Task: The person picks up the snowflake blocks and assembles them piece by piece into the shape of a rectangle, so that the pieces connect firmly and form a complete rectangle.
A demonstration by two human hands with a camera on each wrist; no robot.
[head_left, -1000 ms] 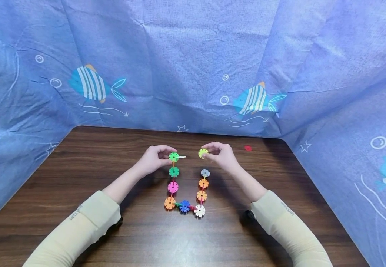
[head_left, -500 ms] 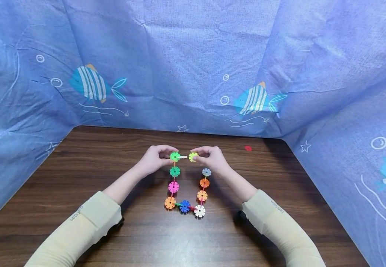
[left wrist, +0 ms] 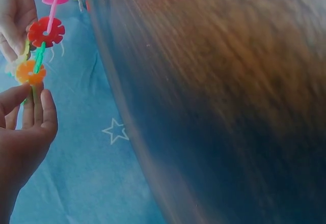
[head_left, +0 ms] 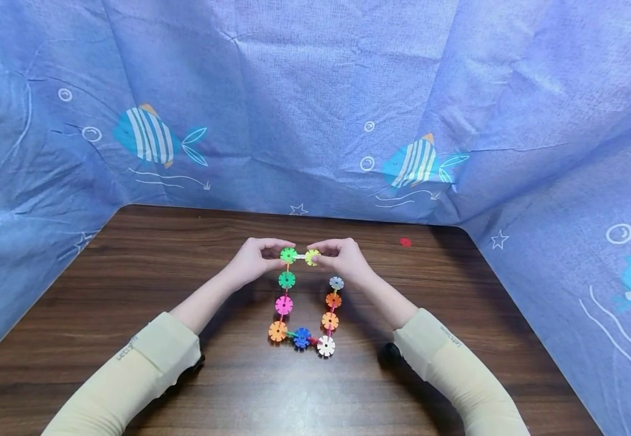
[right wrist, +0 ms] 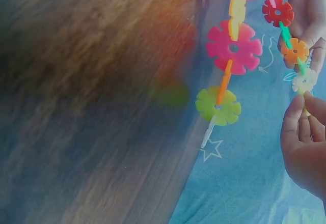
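Note:
My left hand pinches a bright green snowflake disc at one end of a chain of slotted discs. A white disc, seen edge-on, bridges from it to a yellow snowflake disc that my right hand pinches. The chain runs down past a pink disc, an orange corner disc and a blue disc, then up to a grey-blue disc below my right hand. In the left wrist view, an orange disc sits above the fingertips. The right wrist view shows fingers at a whitish disc.
One loose red disc lies on the brown wooden table at the back right. A blue fish-print cloth hangs behind the table and along both sides.
My right hand has moved left with the yellow disc, bringing it up to the white disc's free end. My left hand has shifted slightly right with the green disc.

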